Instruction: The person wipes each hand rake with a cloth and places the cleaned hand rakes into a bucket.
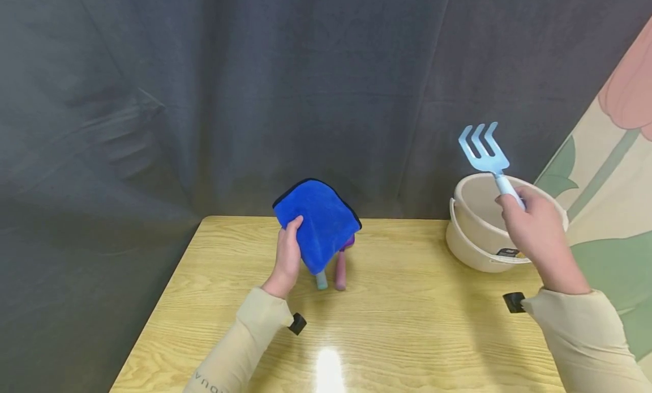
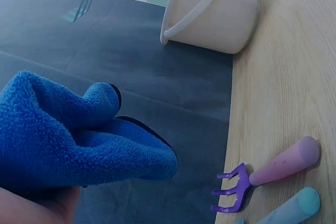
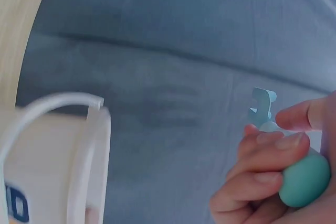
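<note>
A blue cloth (image 1: 321, 223) with black edging hangs in my left hand (image 1: 286, 257), the thumb lying over its front. In the left wrist view the cloth (image 2: 79, 140) is folded and hides most of the fingers. My right hand (image 1: 535, 229) grips the handle of a light blue hand rake (image 1: 486, 155), its three tines pointing up. That hand is above the rim of a cream bucket (image 1: 476, 251). In the right wrist view, fingers (image 3: 262, 166) curl round the rake's handle.
Beneath the cloth, a hand rake with a pink handle (image 1: 340, 271) and purple tines lies on the wooden table (image 1: 397, 325). Beside it is a tool with a pale teal handle (image 1: 321, 280), its head hidden. A dark curtain (image 1: 326, 98) stands behind, a floral panel (image 1: 616, 212) at right.
</note>
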A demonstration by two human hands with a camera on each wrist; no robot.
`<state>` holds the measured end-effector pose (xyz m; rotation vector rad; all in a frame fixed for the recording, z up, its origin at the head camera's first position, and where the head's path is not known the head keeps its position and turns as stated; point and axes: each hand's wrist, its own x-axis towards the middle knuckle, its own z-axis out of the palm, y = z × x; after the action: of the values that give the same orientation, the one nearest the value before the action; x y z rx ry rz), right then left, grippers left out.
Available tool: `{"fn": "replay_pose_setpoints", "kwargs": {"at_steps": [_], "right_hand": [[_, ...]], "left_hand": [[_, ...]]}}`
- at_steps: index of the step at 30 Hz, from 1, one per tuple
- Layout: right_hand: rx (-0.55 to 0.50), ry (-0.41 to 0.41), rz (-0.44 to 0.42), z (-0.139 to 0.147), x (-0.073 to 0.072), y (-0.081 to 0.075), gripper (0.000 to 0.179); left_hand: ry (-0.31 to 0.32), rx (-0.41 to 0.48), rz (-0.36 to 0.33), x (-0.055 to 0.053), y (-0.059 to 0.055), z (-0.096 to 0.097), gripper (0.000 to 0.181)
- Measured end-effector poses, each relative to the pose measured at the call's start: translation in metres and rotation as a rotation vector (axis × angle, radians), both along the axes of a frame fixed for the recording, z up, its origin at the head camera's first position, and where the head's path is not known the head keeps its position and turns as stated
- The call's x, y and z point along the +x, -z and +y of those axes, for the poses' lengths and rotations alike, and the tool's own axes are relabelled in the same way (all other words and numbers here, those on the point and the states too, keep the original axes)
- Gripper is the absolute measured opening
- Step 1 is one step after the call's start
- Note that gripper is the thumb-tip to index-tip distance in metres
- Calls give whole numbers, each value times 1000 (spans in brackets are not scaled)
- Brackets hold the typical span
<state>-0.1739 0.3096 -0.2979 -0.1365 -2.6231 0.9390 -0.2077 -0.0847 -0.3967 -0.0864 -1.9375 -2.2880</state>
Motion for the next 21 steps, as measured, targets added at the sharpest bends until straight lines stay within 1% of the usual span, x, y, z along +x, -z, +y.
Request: {"fn": "replay_pose_setpoints", "kwargs": {"at_steps": [3, 6, 8, 13, 18, 21], "right_hand": [[15, 23, -36, 15, 1, 0, 47], [40, 21, -68, 28, -1, 1, 49], [61, 19, -89, 36, -2, 3, 49], [124, 12, -138, 55, -8, 9, 51], [143, 6, -169, 70, -14, 16, 52], [154, -5, -191, 78, -17, 18, 54]], "left_hand": [[-15, 5, -6, -1, 0, -2, 45], [-38, -16, -17, -2, 1, -4, 47], [-33, -17, -22, -2, 1, -5, 49], [7, -8, -23, -1, 3, -6, 51], [-5, -31, -32, -1, 4, -6, 52], [-14, -40, -25, -2, 3, -5, 52]]}}
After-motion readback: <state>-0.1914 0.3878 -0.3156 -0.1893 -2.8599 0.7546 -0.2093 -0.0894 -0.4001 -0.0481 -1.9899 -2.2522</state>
